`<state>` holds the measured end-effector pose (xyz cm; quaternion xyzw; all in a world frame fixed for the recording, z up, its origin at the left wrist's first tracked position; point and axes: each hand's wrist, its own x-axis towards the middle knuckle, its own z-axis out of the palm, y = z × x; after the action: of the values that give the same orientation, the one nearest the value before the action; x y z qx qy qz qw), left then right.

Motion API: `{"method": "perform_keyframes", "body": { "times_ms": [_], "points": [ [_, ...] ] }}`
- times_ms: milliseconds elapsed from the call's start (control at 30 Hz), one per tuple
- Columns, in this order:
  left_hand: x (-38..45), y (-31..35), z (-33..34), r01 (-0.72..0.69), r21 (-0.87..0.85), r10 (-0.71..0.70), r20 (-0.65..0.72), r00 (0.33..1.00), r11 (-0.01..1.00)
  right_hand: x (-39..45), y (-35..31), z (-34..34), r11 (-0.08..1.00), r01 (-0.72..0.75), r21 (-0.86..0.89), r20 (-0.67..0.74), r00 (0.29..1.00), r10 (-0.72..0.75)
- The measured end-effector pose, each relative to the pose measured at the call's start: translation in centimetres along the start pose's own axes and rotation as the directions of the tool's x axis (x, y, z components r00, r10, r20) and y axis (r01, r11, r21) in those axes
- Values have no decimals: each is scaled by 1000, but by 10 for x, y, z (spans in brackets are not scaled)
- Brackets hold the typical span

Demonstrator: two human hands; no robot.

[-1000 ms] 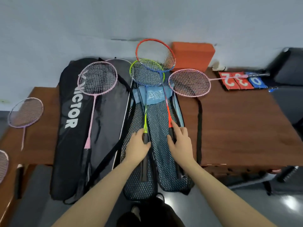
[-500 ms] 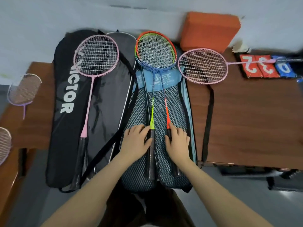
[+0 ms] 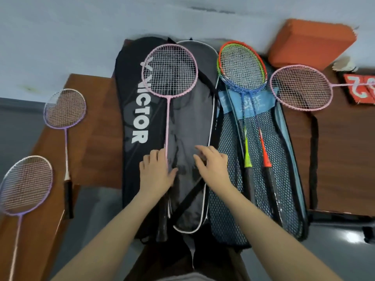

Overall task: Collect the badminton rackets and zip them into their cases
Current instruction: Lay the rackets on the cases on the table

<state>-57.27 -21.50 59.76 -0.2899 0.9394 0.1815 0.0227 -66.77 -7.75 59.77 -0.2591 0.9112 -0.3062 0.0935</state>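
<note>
A black VICTOR case (image 3: pixel 140 110) lies open on the brown table (image 3: pixel 97 138), a pink racket (image 3: pixel 169 72) on top of it. My left hand (image 3: pixel 156 173) rests on that racket's lower shaft, fingers straight. My right hand (image 3: pixel 213 165) hovers over the case's grey inner flap (image 3: pixel 188 126), fingers loosely spread, holding nothing. To the right, the blue mesh case (image 3: pixel 288 159) holds the green racket (image 3: pixel 246 151) and the orange racket (image 3: pixel 263 149), heads stacked. A second pink racket (image 3: pixel 300 88) lies crosswise at the right.
Two purple rackets (image 3: pixel 65 108) (image 3: pixel 25 185) lie on a lower wooden surface at the left. An orange block (image 3: pixel 310 43), a shuttlecock (image 3: pixel 343 64) and a red score card (image 3: pixel 361 88) sit at the back right. The wall runs close behind.
Both hands left the green and orange racket handles in the mesh case and moved left onto the black case. The view shifted left with them.
</note>
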Motion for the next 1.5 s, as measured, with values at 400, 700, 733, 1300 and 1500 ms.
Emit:
{"method": "perform_keyframes", "body": {
  "times_ms": [400, 700, 733, 1300, 1500],
  "points": [
    [-11, -34, -8, 74, -594, -52, 54, 997, 801, 54, -62, 49, 996, 49, -75, 109, 993, -41],
    [-21, 4, -19, -53, -686, 21, -55, 998, 725, 64, -65, 5, 927, 6, 375, 19, 1000, -14],
    [-18, 15, -22, -67, -688, 40, -56, 998, 723, 65, -60, -8, 922, 24, 388, -1, 1000, -25],
    [2, 291, 86, -17, -674, -103, -137, 985, 738, 100, 220, -219, 983, 120, 141, -37, 993, -116],
    [9, 331, 107, -21, -532, -87, -177, 980, 847, 135, 310, -252, 969, -7, -247, -57, 998, -7]
  ]
}}
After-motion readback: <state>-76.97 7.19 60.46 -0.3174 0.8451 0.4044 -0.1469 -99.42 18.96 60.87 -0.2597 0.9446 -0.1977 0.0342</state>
